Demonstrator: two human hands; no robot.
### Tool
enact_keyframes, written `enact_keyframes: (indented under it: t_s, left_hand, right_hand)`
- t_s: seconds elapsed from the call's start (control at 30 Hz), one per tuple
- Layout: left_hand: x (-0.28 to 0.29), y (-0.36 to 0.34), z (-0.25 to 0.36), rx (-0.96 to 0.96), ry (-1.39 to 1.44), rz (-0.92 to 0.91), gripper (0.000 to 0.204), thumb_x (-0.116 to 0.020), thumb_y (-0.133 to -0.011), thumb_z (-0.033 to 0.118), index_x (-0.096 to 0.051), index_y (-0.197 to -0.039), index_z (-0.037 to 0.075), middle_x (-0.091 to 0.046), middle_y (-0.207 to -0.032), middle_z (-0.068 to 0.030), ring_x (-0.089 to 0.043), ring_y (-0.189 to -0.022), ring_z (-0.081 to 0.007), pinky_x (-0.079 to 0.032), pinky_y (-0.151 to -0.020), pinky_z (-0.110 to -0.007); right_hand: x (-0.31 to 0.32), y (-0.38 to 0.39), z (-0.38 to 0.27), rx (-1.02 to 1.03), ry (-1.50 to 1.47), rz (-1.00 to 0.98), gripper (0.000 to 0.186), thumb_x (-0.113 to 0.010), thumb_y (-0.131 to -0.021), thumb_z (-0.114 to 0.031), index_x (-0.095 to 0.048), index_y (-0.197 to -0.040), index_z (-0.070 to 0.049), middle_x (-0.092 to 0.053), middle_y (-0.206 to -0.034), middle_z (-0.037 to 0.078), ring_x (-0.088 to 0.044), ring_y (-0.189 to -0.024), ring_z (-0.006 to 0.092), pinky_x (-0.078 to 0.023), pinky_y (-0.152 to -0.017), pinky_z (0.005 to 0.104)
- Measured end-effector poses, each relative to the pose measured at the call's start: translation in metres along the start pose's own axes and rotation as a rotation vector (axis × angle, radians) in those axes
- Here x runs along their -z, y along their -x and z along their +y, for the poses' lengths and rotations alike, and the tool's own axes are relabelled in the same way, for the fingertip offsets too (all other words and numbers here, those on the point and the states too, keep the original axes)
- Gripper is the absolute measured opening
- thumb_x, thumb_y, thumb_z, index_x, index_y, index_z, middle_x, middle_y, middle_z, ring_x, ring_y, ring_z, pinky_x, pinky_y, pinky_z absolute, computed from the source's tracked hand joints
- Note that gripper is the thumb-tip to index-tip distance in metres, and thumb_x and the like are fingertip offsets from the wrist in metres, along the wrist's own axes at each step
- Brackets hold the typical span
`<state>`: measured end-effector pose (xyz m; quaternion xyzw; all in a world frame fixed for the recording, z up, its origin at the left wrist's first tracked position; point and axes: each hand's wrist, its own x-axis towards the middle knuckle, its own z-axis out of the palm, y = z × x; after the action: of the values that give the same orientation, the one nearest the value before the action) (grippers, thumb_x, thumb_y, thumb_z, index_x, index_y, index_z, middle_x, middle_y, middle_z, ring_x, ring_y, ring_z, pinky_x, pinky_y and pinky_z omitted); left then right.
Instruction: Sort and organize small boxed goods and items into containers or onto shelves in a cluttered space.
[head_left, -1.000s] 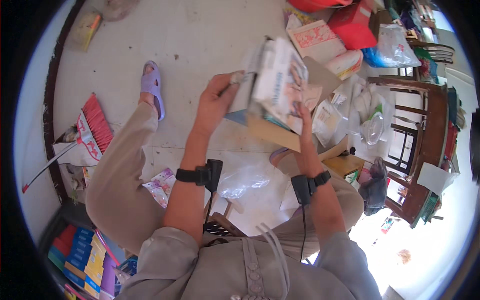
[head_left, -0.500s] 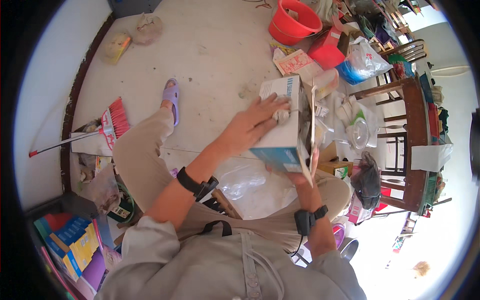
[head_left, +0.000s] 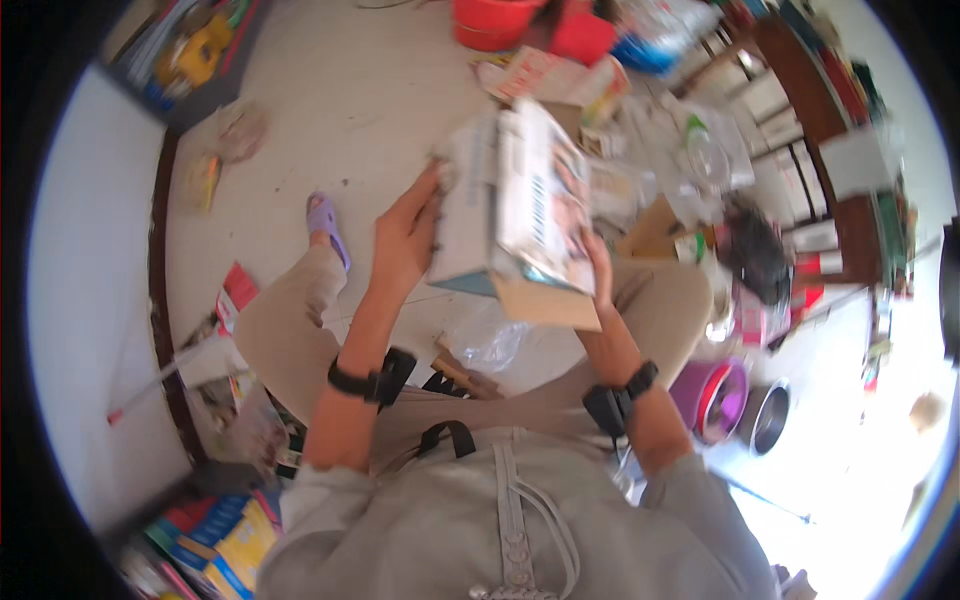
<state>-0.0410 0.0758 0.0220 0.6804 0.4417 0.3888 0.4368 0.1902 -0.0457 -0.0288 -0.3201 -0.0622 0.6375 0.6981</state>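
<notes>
A white and blue cardboard box (head_left: 468,210) is held up in front of me, tilted, with a printed panel facing right. One brown flap (head_left: 545,303) hangs loose at its lower end. My left hand (head_left: 408,235) grips the box's left side, and a small greyish crumpled bit shows at its fingertips. On the right side, my right hand (head_left: 600,265) presses against the printed panel. Both hands are closed on the box; motion blurs it, and its inside is hidden. Below the box, a clear plastic bag (head_left: 490,335) lies on the floor between my legs.
Left of me lies a red broom (head_left: 236,292). Ahead are a red bucket (head_left: 490,25) and flattened cardboard (head_left: 545,75). Clear plastic containers (head_left: 708,160), a black bag (head_left: 752,255) and a brown wooden table (head_left: 850,240) are to the right, with a purple basin (head_left: 710,395) nearer.
The box has been turned, so its printed panel now shows, and shifted left. My left hand has moved from its top face to its left side. The view has swung somewhat.
</notes>
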Motion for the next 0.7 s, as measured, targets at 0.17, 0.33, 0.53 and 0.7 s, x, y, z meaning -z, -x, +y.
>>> enact_keyframes:
  t_s: [0.17,0.33,0.53,0.7]
  left_hand:
    - [0.030,0.077,-0.008,0.071,-0.201,-0.143,0.042,-0.052,-0.095,0.003,-0.053,-0.137,0.006,-0.063,-0.125,-0.0166,-0.059,-0.112,-0.0152,-0.043,-0.097,-0.028]
    - [0.049,0.070,-0.009,0.004,-0.299,-0.163,0.039,-0.049,-0.095,0.002,-0.054,-0.134,0.003,-0.065,-0.117,-0.0124,-0.059,-0.107,-0.0147,-0.044,-0.094,-0.028]
    - [0.067,0.026,-0.042,-0.019,-0.226,-0.111,0.036,-0.047,-0.096,0.006,-0.055,-0.131,0.000,-0.065,-0.113,-0.0100,-0.060,-0.102,-0.0167,-0.045,-0.091,-0.029]
    - [0.045,-0.039,-0.052,0.227,-0.053,-0.100,0.034,-0.048,-0.097,0.013,-0.056,-0.128,-0.001,-0.065,-0.111,-0.0085,-0.061,-0.098,-0.0174,-0.047,-0.087,-0.028]
  right_hand:
    - [-0.005,-0.002,0.014,-0.159,-0.010,0.010,0.048,-0.066,-0.082,-0.036,-0.057,-0.118,-0.005,-0.067,-0.103,0.013,-0.067,-0.089,0.0269,-0.056,-0.083,0.0401]
    - [-0.016,-0.005,0.039,-0.244,-0.221,-0.069,0.050,-0.066,-0.083,-0.036,-0.057,-0.120,-0.004,-0.066,-0.111,0.015,-0.067,-0.095,0.0275,-0.055,-0.085,0.0405]
    - [-0.016,0.017,0.036,-0.360,-0.181,-0.175,0.048,-0.065,-0.085,-0.036,-0.056,-0.119,-0.003,-0.065,-0.114,0.014,-0.066,-0.098,0.0259,-0.054,-0.089,0.0408]
    - [0.008,0.015,0.035,-0.355,-0.267,-0.196,0.044,-0.064,-0.087,-0.035,-0.057,-0.116,-0.002,-0.066,-0.109,0.014,-0.067,-0.093,0.0242,-0.055,-0.084,0.0394]
